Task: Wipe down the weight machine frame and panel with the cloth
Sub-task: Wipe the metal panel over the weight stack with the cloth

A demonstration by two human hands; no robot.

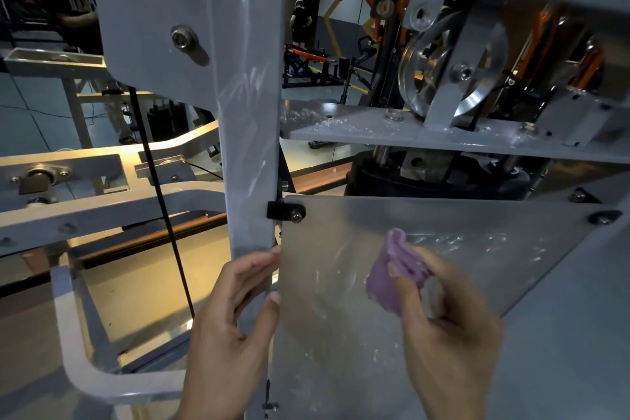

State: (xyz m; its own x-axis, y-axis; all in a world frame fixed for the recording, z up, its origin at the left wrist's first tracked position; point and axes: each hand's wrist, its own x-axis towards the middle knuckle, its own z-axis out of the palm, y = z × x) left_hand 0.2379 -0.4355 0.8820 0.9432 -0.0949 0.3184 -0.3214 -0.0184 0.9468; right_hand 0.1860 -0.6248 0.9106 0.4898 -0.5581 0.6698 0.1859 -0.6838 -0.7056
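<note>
The right hand (pixel 446 314) pinches the bunched purple cloth (pixel 397 271) in its grip against the streaked panel (pixel 341 283). The left hand (pixel 235 310) curls its fingers round the grey frame post (pixel 249 129) at the panel's left edge.

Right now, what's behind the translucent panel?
Only blur shows through the panel. The cloth in the right hand covers part; above the edge, dark machine parts.

Crumpled purple cloth (pixel 395 269) against smeared translucent panel (pixel 341 283) — grey upright frame post (pixel 249 112) just left, streaked
</note>
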